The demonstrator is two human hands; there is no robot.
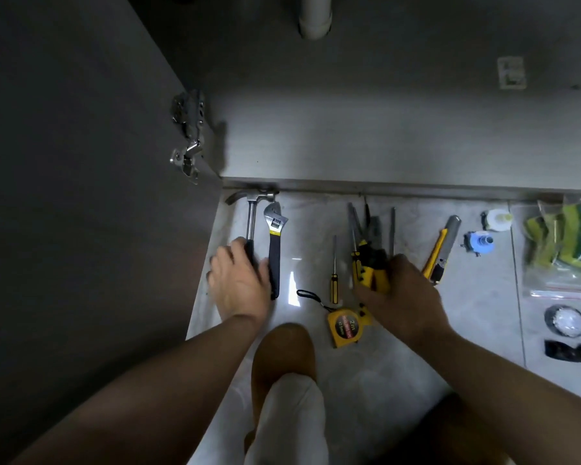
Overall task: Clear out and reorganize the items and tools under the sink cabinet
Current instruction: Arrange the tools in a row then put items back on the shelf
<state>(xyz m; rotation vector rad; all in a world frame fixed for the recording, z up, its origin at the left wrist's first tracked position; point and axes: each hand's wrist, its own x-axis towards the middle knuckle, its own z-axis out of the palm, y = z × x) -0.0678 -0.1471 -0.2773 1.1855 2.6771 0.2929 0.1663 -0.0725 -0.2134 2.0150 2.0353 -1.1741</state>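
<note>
L hand [240, 283] round hammer [251, 219] by door [81, 162] edge; R hand [403, 297] round screwdrivers [371, 258]

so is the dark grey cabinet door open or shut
Open: the dark grey cabinet door stands swung out, its metal hinge exposed and the cabinet floor visible.

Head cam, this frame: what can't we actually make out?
All in the head view:
- hammer: lower handle hidden under the left grip.
- yellow-handled tools: count and types unclear; blurred, and the right grip covers their handles.
- plastic bag: green contents blurred, cut off by the right edge.
- black object: cut by the right edge, too dark to identify.
- white pipe: cut by the top edge.
</note>
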